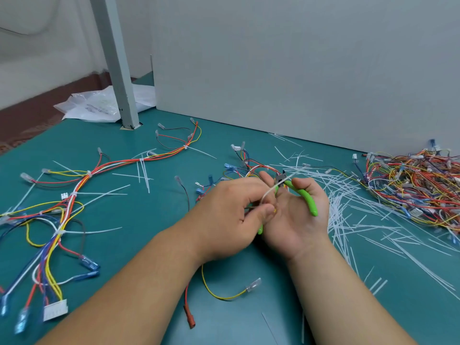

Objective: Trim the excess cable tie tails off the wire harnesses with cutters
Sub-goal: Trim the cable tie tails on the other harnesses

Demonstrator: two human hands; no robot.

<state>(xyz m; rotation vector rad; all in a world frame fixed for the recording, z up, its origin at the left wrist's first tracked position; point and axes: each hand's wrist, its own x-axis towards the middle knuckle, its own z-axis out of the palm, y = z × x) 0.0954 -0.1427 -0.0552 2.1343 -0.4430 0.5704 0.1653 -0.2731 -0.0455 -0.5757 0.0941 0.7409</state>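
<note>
My right hand point(297, 215) lies palm up and holds green-handled cutters point(307, 199), its fingers curled over the upper handle. The dark jaws point(280, 179) sit around a white cable tie tail point(286, 179) that runs up to the right. My left hand point(231, 215) pinches a wire harness point(249, 170) and the tie just left of the jaws. Loose ends of that harness, a yellow wire point(219, 293) and a red one point(188, 307), hang below my wrists on the teal table point(139, 215).
A long harness point(74, 192) with untrimmed white ties sprawls across the left side. Cut tie tails point(348, 215) litter the right, beside a heap of harnesses point(413, 185). A grey panel point(298, 70) walls the back; a grey post point(117, 66) and plastic bags point(97, 105) stand back left.
</note>
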